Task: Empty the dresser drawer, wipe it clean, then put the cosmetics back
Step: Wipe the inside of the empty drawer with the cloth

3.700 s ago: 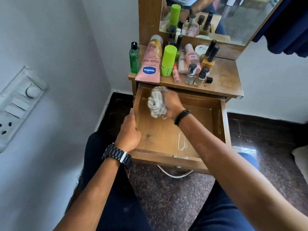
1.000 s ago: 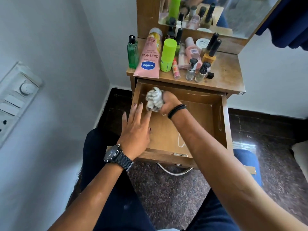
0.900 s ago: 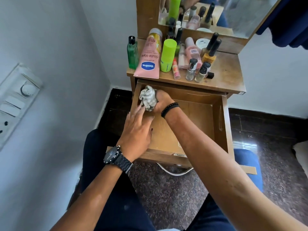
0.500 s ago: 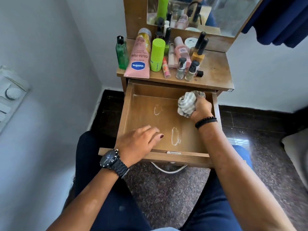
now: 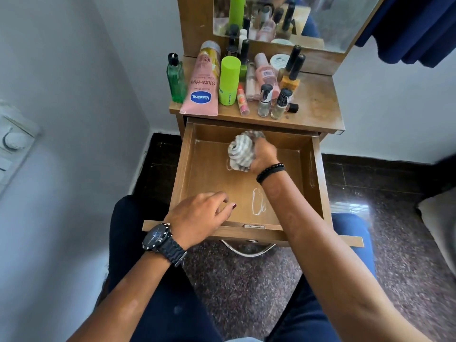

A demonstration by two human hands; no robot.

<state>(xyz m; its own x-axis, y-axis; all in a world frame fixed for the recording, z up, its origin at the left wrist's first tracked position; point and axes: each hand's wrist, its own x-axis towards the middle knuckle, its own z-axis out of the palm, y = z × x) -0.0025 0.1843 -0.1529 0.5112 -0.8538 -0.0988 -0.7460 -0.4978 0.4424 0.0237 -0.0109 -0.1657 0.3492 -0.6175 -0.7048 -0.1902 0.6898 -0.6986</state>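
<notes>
Rag [image 5: 240, 154] slid from the drawer's [image 5: 318, 174] right side toward back-middle. Right hand [image 5: 264, 156] grips it bunched; left hand [image 5: 199, 218] rests loosely curled on the front edge.

We take the mirror [image 5: 333, 18] as our landmark. To its right we see a dark blue curtain [image 5: 419, 28] hanging against the white wall [image 5: 394, 107]. Far to its left and lower, a white switch panel [image 5: 12, 144] sits on the side wall. Below it we find a dark speckled floor [image 5: 246, 280], with black skirting tiles [image 5: 370, 169] along the wall's foot. At the right edge, low down from the mirror, a pale cushion-like shape [image 5: 441, 223] lies partly out of view.
</notes>
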